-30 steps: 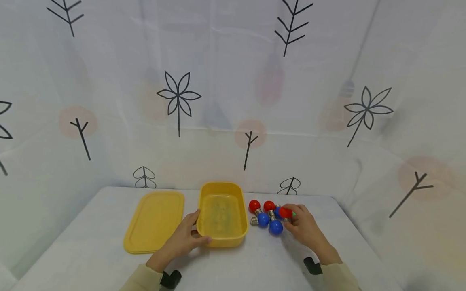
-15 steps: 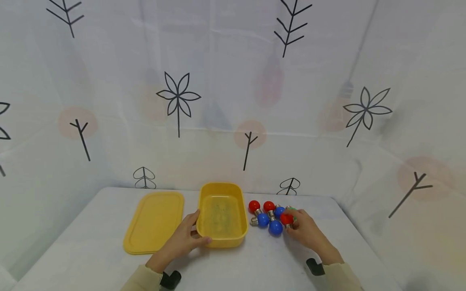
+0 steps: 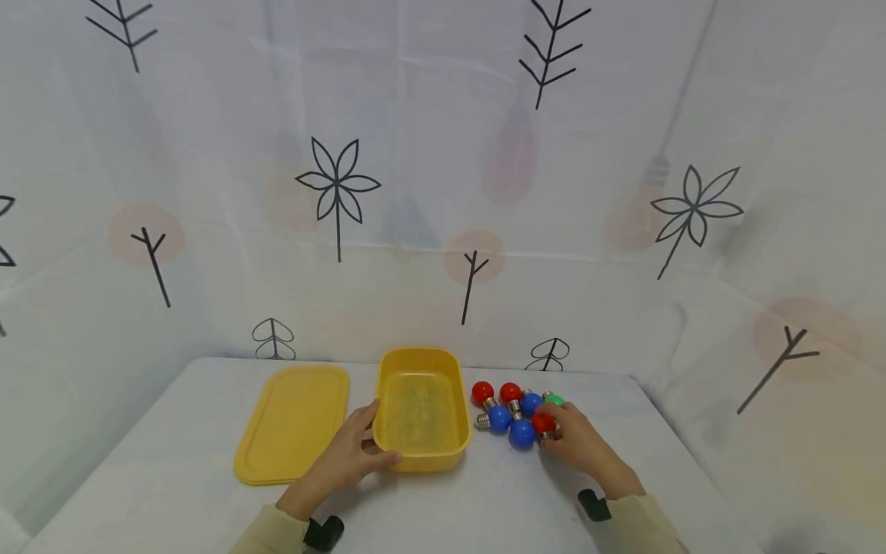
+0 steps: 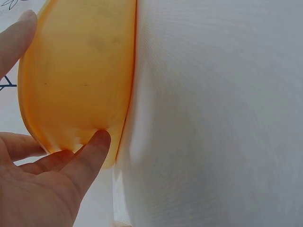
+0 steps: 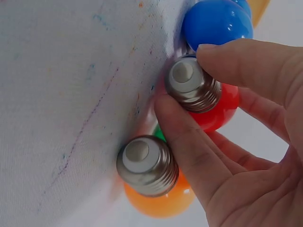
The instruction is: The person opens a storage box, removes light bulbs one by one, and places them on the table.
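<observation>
My left hand (image 3: 348,452) holds the near left corner of a yellow plastic box (image 3: 432,463). In the left wrist view, its fingertips press against the translucent box wall (image 4: 80,85). The thumb and index finger of my right hand (image 3: 581,445) pinch a red light bulb (image 3: 543,423) at its metal screw base (image 5: 194,85). Beside it lie a blue bulb (image 3: 522,434), a second blue bulb (image 3: 531,404) and a green bulb (image 3: 554,398). An orange bulb (image 5: 161,198) shows below my fingers in the right wrist view; my hand hides it in the head view.
A flat yellow lid (image 3: 294,423) lies left of the box on the white table (image 3: 443,515). Two more red bulbs, one of them the far left red bulb (image 3: 482,393), and a blue bulb (image 3: 498,418) lie right of the box. A patterned curtain (image 3: 415,192) hangs behind.
My right hand has lowered the red bulb toward the near side, beside the front blue bulb. The green bulb behind it now shows more. My left hand keeps its place on the box.
</observation>
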Tool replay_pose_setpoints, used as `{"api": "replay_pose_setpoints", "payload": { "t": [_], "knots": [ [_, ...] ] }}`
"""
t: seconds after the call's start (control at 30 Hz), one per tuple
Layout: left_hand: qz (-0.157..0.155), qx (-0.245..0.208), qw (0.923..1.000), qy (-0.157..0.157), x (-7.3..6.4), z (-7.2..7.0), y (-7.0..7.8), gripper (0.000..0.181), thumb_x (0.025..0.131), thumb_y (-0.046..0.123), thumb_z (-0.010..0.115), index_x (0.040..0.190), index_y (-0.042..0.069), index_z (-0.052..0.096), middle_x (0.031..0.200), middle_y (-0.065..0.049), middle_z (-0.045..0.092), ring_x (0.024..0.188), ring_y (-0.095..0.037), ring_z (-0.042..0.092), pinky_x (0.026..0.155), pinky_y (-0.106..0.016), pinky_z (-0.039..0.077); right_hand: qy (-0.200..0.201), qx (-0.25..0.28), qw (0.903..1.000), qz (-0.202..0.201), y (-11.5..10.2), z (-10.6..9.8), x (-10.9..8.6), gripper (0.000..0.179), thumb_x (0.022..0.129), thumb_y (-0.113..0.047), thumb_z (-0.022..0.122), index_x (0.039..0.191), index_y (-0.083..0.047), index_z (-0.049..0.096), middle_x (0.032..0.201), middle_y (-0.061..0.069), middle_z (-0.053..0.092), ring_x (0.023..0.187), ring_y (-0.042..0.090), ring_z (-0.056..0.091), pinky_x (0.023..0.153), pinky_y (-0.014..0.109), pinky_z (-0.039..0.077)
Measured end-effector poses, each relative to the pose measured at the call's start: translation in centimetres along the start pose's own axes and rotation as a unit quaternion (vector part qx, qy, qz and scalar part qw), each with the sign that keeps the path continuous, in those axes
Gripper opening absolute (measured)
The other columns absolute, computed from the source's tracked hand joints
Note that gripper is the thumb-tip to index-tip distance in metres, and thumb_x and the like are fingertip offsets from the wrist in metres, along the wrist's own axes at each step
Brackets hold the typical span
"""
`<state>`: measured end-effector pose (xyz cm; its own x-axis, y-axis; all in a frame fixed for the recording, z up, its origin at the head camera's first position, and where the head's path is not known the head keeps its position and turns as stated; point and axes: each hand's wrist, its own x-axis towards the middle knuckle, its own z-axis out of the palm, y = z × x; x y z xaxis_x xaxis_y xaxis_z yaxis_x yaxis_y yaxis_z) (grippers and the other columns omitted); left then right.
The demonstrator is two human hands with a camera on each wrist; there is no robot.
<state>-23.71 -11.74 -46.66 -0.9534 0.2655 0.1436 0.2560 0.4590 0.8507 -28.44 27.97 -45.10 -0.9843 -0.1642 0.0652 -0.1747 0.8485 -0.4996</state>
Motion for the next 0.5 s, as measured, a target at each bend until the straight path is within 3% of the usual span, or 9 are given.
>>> {"api": "replay_pose_setpoints", "payload": {
  "t": [0.5],
  "knots": [
    [-0.002, -0.008, 1.0000, -0.001, -0.08, -0.04, 0.11, 0.105, 0.077, 0.038, 0.080, 0.151, 0.001, 0.016, 0.147, -0.021, 0.028, 0.127, -0.033, 0.045, 0.095, -0.031, 0.049, -0.007, -0.030, 0.9995, -0.007, -0.19, 0.11, -0.20, 0.051, 0.079, -0.005, 0.076, 0.127, -0.010, 0.059, 0.114, 0.012, 0.051, 0.085, 0.021, 0.053, 0.079, 0.042, 0.056]
  ]
}}
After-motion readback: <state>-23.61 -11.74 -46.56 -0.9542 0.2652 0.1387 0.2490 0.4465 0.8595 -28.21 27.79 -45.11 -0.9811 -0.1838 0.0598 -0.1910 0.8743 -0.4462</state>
